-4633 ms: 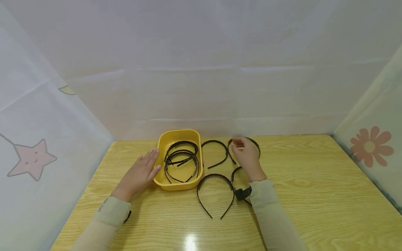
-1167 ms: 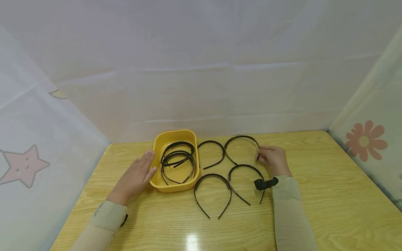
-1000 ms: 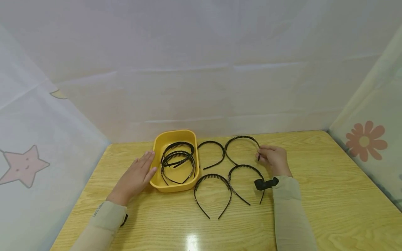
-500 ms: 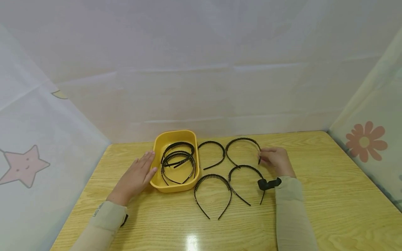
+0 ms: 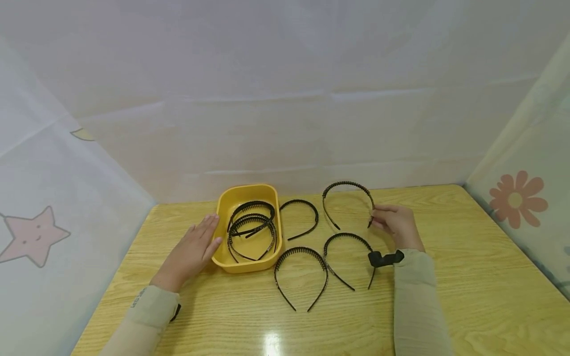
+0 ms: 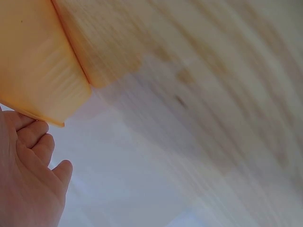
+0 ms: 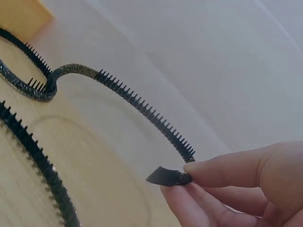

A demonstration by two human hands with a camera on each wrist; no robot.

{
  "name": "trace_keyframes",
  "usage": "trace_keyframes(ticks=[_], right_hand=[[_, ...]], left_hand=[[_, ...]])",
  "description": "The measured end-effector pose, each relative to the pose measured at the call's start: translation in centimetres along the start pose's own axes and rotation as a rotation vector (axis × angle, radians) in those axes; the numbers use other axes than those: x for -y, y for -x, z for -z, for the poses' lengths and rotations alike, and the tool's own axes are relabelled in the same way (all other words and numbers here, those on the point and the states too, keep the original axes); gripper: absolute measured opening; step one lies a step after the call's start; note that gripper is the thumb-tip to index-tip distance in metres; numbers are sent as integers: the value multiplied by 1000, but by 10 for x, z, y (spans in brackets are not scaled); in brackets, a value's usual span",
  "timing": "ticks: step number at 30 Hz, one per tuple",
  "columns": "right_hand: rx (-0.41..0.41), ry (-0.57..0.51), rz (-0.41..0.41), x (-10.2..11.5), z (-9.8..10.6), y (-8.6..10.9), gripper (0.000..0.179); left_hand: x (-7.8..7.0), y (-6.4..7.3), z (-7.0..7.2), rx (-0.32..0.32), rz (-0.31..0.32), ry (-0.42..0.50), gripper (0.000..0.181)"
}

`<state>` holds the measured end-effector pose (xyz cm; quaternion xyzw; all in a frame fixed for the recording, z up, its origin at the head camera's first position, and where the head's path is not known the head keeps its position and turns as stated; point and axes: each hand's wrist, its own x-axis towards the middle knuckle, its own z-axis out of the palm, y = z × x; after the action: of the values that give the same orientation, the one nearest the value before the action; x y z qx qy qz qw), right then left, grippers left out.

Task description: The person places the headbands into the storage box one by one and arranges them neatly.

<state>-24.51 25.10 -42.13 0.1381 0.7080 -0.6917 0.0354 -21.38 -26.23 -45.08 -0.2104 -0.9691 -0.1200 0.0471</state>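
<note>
My right hand (image 5: 395,223) pinches one end of a black toothed headband (image 5: 346,183) at the back right of the table. In the right wrist view that headband (image 7: 147,113) arcs away from the thumb and fingertips, its small teeth showing. My left hand (image 5: 192,251) lies with straight fingers against the left rim of a yellow plastic basket (image 5: 249,267). The left wrist view has the fingers of this hand (image 6: 33,165) at the basket's edge. Inside the basket several black headbands (image 5: 254,217) lie overlapping.
Three more headbands lie on the wooden table (image 5: 231,316): one right of the basket (image 5: 317,217), one in front (image 5: 300,248), and one below the held headband (image 5: 349,235). A white cloth wall (image 5: 285,99) stands behind the table.
My right hand went from the headband's left side to its right end, then raised it; its band now stands higher and further right. My left hand has stayed at the basket.
</note>
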Motion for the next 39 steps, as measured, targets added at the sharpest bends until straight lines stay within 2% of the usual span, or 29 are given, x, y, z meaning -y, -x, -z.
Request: trace_keyframes(ticks=[8, 17, 27, 39], right_hand=[[0, -122, 20, 9, -10, 4, 50], [51, -254, 28, 18, -28, 4, 54], [90, -312, 96, 20, -53, 9, 51], [113, -369, 134, 22, -93, 21, 45]], left_hand=[[0, 0, 0, -22, -13, -12, 65], [2, 0, -1, -19, -11, -12, 65], [2, 0, -2, -24, -15, -7, 65], [4, 0, -2, -9, -11, 1, 67]])
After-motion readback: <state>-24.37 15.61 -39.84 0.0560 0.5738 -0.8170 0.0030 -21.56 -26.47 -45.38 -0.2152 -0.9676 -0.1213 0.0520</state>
